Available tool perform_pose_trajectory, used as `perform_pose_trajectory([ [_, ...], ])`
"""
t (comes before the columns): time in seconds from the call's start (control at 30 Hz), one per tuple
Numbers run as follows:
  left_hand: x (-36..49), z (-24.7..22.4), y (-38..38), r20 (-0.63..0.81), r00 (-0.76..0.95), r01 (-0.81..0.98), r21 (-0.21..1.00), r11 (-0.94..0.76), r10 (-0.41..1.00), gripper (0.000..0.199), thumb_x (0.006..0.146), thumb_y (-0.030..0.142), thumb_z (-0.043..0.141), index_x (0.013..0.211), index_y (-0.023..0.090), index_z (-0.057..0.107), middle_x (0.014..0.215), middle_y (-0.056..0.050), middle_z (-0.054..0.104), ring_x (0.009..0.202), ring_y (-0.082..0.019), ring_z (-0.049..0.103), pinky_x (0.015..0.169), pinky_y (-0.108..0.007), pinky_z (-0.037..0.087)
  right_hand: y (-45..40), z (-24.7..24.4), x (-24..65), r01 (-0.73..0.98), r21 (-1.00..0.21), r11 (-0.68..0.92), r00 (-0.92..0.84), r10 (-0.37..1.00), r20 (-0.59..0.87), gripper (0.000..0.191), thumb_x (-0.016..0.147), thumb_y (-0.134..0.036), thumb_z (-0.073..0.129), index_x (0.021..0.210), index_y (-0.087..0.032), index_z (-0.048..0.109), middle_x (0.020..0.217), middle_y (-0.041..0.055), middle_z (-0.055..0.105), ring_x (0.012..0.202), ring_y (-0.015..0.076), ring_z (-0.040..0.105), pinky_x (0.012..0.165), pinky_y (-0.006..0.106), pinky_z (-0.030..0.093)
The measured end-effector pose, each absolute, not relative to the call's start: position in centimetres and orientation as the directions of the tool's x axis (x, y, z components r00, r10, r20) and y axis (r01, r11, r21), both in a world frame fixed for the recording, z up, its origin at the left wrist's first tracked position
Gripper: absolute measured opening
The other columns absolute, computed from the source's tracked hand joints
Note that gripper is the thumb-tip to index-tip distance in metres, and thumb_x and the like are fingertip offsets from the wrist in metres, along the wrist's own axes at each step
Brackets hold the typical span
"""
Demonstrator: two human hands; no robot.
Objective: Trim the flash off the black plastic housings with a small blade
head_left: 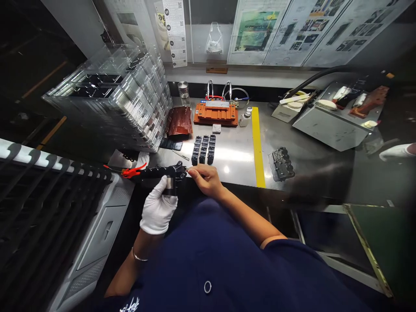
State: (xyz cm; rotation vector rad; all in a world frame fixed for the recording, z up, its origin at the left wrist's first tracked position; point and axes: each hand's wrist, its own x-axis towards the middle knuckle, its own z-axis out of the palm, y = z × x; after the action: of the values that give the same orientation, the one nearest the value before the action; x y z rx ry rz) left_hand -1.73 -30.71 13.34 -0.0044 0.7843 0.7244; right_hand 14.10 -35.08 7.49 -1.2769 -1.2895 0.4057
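Note:
My left hand (pixel 159 208), in a white glove, holds a black plastic part (pixel 171 173) over the table's front edge. Bare and closed, my right hand (pixel 208 180) is at the right end of that part; its fingertips pinch something too small to make out. Just beyond stand three rows of black parts (pixel 203 149) on the metal table (pixel 230 167). Behind them is an orange fixture (pixel 216 113) with a small white block (pixel 216 128) before it. A black part (pixel 282 164) lies right of the yellow strip (pixel 258 147).
Stacked clear trays (pixel 139 99) rise at the left, beside a reddish-brown packet (pixel 180 121). Red-handled pliers (pixel 131 172) lie near the left front edge. A glass jar (pixel 183 93) and white bottle (pixel 245 118) flank the fixture. A grey box (pixel 334 125) stands right.

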Motion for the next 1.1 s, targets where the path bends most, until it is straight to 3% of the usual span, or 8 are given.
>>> perform_pose_trajectory([
  [0.13, -3.4, 12.8, -31.0, -0.599, 0.538, -0.575, 0.253, 0.778, 0.593, 0.055, 0.1, 0.011, 0.027, 0.073, 0.019, 0.074, 0.07, -0.001, 0.078, 0.069, -0.011, 0.075, 0.073, -0.016, 0.059, -33.6, 5.9, 15.1, 0.263, -0.957, 0.126, 0.493, 0.835, 0.246, 0.056, 0.089, -0.062, 0.049, 0.07, -0.015, 0.073, 0.064, 0.0049, 0.068, 0.061, 0.0147, 0.06, 0.06, 0.027, 0.047],
  [0.23, -4.8, 12.7, -31.2, -0.544, 0.609, -0.516, 0.282, 0.809, 0.578, 0.038, 0.095, 0.009, 0.044, 0.079, 0.023, 0.076, 0.074, 0.002, 0.078, 0.078, -0.011, 0.075, 0.085, -0.017, 0.056, -33.7, 5.7, 16.6, 0.145, -0.989, -0.018, 0.589, 0.805, 0.072, 0.059, 0.083, -0.068, 0.051, 0.068, -0.016, 0.072, 0.066, 0.0051, 0.069, 0.064, 0.0164, 0.061, 0.062, 0.028, 0.048],
  [0.4, -4.3, 12.0, -30.9, -0.561, 0.316, -0.502, 0.585, 0.637, 0.765, 0.019, 0.085, 0.009, 0.061, 0.089, 0.02, 0.076, 0.08, 0.0, 0.079, 0.082, -0.013, 0.075, 0.082, -0.016, 0.058, -36.4, 9.2, 16.3, 0.228, -0.966, 0.123, 0.307, 0.932, 0.191, 0.046, 0.089, -0.055, 0.054, 0.077, -0.017, 0.075, 0.073, 0.0049, 0.07, 0.068, 0.0151, 0.062, 0.063, 0.026, 0.047],
  [0.5, -3.7, 11.5, -31.3, -0.357, 0.199, -0.356, 0.842, 0.407, 0.913, 0.029, 0.078, 0.02, 0.074, 0.106, 0.022, 0.073, 0.101, -0.003, 0.078, 0.103, -0.021, 0.071, 0.095, -0.03, 0.056, -37.6, 11.5, 15.3, 0.252, -0.949, 0.188, 0.172, 0.957, 0.235, 0.044, 0.092, -0.05, 0.052, 0.073, -0.015, 0.071, 0.066, 0.0029, 0.064, 0.061, 0.0117, 0.056, 0.058, 0.024, 0.043],
  [0.6, -3.4, 11.6, -32.0, -0.133, 0.184, -0.212, 0.962, 0.171, 0.974, 0.048, 0.071, 0.027, 0.082, 0.117, 0.025, 0.068, 0.117, -0.003, 0.073, 0.12, -0.025, 0.062, 0.108, -0.037, 0.048, -38.0, 12.7, 14.9, 0.209, -0.954, 0.213, 0.082, 0.969, 0.234, 0.043, 0.094, -0.046, 0.051, 0.068, -0.014, 0.066, 0.061, 0.0007, 0.057, 0.057, 0.0088, 0.049, 0.055, 0.022, 0.038],
  [0.73, -3.2, 12.3, -32.3, -0.065, 0.189, -0.143, 0.985, 0.093, 0.98, 0.056, 0.071, 0.031, 0.082, 0.124, 0.027, 0.064, 0.122, -0.003, 0.071, 0.12, -0.026, 0.062, 0.11, -0.039, 0.044, -38.0, 12.9, 15.0, 0.18, -0.962, 0.206, 0.06, 0.974, 0.22, 0.044, 0.094, -0.044, 0.051, 0.062, -0.015, 0.056, 0.058, -0.0016, 0.048, 0.055, 0.0073, 0.041, 0.052, 0.022, 0.033],
  [0.93, -2.8, 12.6, -32.2, -0.057, 0.179, -0.137, 0.987, 0.082, 0.982, 0.063, 0.069, 0.034, 0.083, 0.128, 0.028, 0.061, 0.119, -0.004, 0.072, 0.111, -0.026, 0.067, 0.101, -0.039, 0.052, -37.8, 12.9, 15.1, 0.15, -0.977, 0.152, 0.027, 0.987, 0.157, 0.046, 0.093, -0.044, 0.052, 0.056, -0.016, 0.044, 0.056, -0.0036, 0.038, 0.054, 0.0068, 0.035, 0.051, 0.023, 0.029],
  [1.1, -3.2, 12.0, -32.2, -0.068, 0.134, -0.107, 0.991, 0.082, 0.989, 0.062, 0.067, 0.033, 0.084, 0.125, 0.026, 0.063, 0.12, -0.004, 0.071, 0.117, -0.026, 0.063, 0.109, -0.04, 0.044, -37.7, 13.0, 15.4, 0.108, -0.99, 0.086, -0.017, 0.996, 0.085, 0.05, 0.092, -0.047, 0.052, 0.055, -0.017, 0.037, 0.056, -0.0048, 0.03, 0.053, 0.0063, 0.028, 0.049, 0.024, 0.023],
])
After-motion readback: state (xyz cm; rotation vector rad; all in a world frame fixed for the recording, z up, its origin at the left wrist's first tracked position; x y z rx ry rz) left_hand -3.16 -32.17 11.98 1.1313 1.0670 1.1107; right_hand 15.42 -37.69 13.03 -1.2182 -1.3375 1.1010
